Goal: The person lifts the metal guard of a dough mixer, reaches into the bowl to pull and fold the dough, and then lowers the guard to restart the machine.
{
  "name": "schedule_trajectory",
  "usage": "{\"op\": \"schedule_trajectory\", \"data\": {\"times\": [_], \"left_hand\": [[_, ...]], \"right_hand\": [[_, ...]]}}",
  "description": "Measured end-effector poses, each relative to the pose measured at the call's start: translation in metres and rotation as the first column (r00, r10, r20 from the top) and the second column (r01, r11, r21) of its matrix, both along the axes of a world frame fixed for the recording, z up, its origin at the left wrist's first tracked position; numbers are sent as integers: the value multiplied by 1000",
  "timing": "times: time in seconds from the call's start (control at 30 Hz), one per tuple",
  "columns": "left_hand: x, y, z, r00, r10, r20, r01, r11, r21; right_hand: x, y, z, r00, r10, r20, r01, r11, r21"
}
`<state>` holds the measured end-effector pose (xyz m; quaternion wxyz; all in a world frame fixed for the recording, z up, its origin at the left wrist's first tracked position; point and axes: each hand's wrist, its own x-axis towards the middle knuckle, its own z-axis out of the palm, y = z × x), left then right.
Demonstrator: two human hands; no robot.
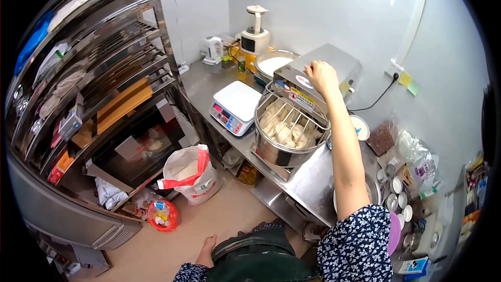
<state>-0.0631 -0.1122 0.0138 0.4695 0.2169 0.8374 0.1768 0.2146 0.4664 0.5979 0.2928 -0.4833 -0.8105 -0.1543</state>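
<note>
The right hand (321,75) is up near the middle of the frame, fingers curled at the top front edge of a big gray metal mixer (332,52). I cannot tell if it grips anything. Under it, in the middle, a round shiny steel bowl (279,149) is full of lumpy cream-colored dough (282,125), with metal bars (298,114) over it. A flat white scale (238,99) is just beside it on the silver metal bench (310,177). The left hand (210,242) hangs low, near the bottom; I cannot tell if it is open.
</note>
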Motion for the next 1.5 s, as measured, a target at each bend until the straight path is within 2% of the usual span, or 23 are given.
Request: {"op": "schedule_trajectory", "data": {"times": [0.17,0.47,0.67,0.77,0.87,0.97,1.07,1.27,1.5], "left_hand": [[-1,1,-5,999,21,-26,-19,998,55],[0,4,-1,999,-9,-54,7,999,-38],[0,5,-6,999,-18,-48,16,999,-33],[0,5,-8,999,-12,-41,11,1000,-17],[1,7,-1,998,10,60,-5,997,-78],[2,7,-3,999,7,46,-3,997,-78],[0,5,-12,999,-10,-43,10,1000,2],[-1,4,-13,1000,18,-18,-18,999,33],[-1,3,-6,1000,20,22,-19,999,-51]], "right_hand": [[-2,-2,2,1000,-23,6,23,1000,-1],[-2,-3,4,1000,-27,15,27,1000,-11],[-2,-5,5,999,-33,23,34,999,-26],[-2,-5,4,999,-25,20,26,1000,-16],[-2,-2,3,1000,-22,16,22,1000,-15],[-2,-2,3,999,-28,20,28,999,-26],[-2,-4,4,999,-30,17,30,999,-25],[-3,-5,5,999,-31,18,31,999,-27],[-3,-6,6,999,-40,29,40,999,-23]]}}
